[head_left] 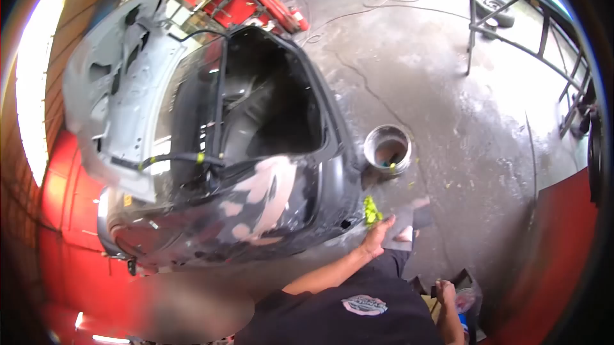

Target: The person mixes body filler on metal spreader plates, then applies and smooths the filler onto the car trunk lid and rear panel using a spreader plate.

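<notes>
The left hand (377,239) clasps the near edge of a grey board (398,222), which lies just past its fingertips above the floor (460,127); the board's long axis is hard to tell. Farther from the board, the right hand (447,292) is curled at something dark, its grip unclear. A yellow-green clump (370,212) sits beside the left hand, toward a bucket (380,139), while a patched car body (336,178) hems in the left.
</notes>
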Motion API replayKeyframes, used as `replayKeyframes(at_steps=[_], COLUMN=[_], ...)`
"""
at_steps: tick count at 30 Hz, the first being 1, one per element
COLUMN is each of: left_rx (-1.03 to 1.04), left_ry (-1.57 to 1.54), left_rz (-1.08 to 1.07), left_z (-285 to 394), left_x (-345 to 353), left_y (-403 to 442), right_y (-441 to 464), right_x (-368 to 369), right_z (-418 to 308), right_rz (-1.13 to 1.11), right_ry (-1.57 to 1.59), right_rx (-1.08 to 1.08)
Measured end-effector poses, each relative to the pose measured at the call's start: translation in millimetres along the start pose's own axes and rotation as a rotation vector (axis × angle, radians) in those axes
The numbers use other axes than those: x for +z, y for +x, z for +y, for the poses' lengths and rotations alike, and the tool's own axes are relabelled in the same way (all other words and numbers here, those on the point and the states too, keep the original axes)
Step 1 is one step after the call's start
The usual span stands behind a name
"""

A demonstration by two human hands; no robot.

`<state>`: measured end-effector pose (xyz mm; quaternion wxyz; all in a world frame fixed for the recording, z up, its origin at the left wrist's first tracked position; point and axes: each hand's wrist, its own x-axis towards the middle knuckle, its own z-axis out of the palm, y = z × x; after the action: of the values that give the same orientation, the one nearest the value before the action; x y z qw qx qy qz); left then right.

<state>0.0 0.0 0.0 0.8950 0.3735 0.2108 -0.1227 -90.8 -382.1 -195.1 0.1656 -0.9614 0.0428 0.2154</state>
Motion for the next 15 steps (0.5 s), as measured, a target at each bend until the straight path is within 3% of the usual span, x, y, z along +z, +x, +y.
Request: replayKeyframes(at_steps=[1,2,3,4,5,6,7,11,14,15], left_rx=[-0.118,-0.058,-0.191,-0.122,-0.288,-0.131,-0.062,-0.017,0.001,0.009], left_ry=[-0.139,-0.164,-0.087,-0.078,-0.172,-0.165,-0.067,-0.097,-0.162,-0.196], left_rz=[-0.091,-0.108,0.061,0.055,0.1,0.029,-0.062,0.0,0.014,-0.09], left_z=[3,12,76,94,127,140,167,217,241,250], left_x=[7,25,-40,-43,-36,-29,-27,-7,3,1], left_y=[7,7,-43,-33,-25,-3,21,87,136,153], right_y=[-9,-12,-108,-110,-102,-84,-42,54,125,149], right_x=[-11,-11,84,73,74,25,21,-62,-129,-135], right_z=[17,22,-47,-70,-88,-123,-144,-207,-230,-226], right_rz=[0.015,0.023,-0.146,-0.163,-0.249,-0.338,-0.273,-0.114,-0.007,0.007], right_ry=[-0.015,-0.123,-0.033,-0.027,-0.048,-0.053,0.029,0.125,0.296,0.332], right_rx=[0.034,-0.015,-0.079,-0.143,-0.158,-0.145,-0.122,-0.029,-0.165,-0.211])
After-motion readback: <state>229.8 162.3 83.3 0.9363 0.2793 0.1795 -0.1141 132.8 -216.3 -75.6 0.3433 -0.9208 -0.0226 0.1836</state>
